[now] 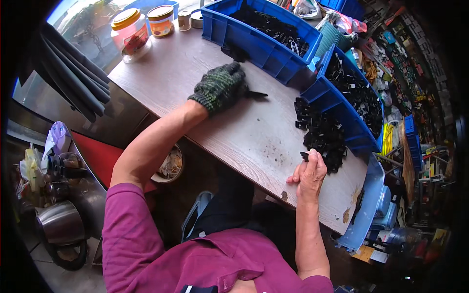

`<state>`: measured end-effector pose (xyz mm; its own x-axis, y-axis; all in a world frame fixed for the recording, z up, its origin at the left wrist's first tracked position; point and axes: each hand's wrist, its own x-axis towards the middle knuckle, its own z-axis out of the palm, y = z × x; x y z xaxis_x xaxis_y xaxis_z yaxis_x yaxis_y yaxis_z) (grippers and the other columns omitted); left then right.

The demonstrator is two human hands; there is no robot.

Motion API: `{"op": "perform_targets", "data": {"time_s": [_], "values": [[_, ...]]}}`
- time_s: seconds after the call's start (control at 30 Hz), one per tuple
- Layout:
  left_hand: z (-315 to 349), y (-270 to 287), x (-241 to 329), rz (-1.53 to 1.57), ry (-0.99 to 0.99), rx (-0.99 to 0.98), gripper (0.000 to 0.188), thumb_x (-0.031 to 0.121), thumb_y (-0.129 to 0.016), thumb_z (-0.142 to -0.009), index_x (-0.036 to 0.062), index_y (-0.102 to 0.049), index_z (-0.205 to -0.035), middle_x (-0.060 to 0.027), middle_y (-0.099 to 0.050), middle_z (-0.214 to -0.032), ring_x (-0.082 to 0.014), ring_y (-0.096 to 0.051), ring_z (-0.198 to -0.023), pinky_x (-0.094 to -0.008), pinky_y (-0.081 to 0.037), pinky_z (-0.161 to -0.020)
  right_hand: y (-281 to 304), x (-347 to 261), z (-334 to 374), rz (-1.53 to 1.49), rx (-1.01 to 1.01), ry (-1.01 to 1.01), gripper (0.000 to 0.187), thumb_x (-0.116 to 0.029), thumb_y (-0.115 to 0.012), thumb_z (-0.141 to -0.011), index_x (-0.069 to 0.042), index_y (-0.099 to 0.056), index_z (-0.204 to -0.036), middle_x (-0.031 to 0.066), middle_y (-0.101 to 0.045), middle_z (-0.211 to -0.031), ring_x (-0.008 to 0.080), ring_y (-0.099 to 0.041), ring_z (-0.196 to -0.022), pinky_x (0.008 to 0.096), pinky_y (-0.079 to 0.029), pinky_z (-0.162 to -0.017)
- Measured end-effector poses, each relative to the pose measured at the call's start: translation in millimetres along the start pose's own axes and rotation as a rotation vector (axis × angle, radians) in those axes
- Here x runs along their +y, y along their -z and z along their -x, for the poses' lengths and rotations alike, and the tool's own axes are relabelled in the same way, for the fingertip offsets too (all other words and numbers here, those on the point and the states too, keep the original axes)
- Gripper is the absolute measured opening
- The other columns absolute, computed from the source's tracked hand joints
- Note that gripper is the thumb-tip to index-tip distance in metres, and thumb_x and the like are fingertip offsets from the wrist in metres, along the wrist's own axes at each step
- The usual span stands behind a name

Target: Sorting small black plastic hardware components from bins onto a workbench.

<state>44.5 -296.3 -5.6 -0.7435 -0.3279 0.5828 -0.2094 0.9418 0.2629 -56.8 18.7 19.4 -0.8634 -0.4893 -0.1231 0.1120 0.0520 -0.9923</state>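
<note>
My left hand (220, 89), in a dark green and black knit glove, is curled down over the table (215, 132). A thin black piece (257, 95) sticks out from under its fingers, which are partly hidden. Farther back, a dark piece (235, 52) lies against the blue bin. Bare, my right hand (310, 175) pinches a small black part (304, 156) between thumb and forefinger. Right beside it is a heap of small black parts (323, 134), spread on the tabletop; their exact kind is too small to tell.
Two blue bins, one at the back (254, 46) and one at the right (337, 102), hold many black parts. Jars (131, 36) stand at the far left corner. A light blue tray (366, 205) hangs by the right edge. Below the table is a bucket (171, 166) of scraps.
</note>
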Motion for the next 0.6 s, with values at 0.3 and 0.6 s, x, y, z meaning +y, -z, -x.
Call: {"op": "perform_targets", "data": {"time_s": [0.3, 0.6], "values": [[11.6, 32.7, 40.6, -0.036, -0.035, 0.202, 0.023, 0.018, -0.072, -0.08, 0.0068, -0.067, -0.1, -0.0132, -0.066, -0.096, -0.0346, -0.062, -0.093, -0.0452, -0.051, -0.085, 1.5, 1.3, 0.0, -0.006, 0.008, 0.029, 0.032, -0.035, -0.05, -0.1, -0.008, -0.048, -0.083, -0.0024, -0.029, -0.046, 0.0103, -0.035, -0.035, 0.0297, -0.045, -0.031], [8.9, 5.2, 88.7, -0.265, -0.066, -0.16, 0.021, 0.027, -0.057, -0.09, 0.0074, -0.065, -0.094, -0.0136, -0.064, -0.091, -0.0337, -0.062, -0.094, -0.0474, -0.048, -0.072, 2.2, 5.3, -0.9, -0.012, -0.017, 0.05, 0.034, -0.036, -0.05, -0.1, -0.007, -0.049, -0.083, -0.0024, -0.029, -0.046, 0.0101, -0.035, -0.035, 0.0297, -0.045, -0.031]]}}
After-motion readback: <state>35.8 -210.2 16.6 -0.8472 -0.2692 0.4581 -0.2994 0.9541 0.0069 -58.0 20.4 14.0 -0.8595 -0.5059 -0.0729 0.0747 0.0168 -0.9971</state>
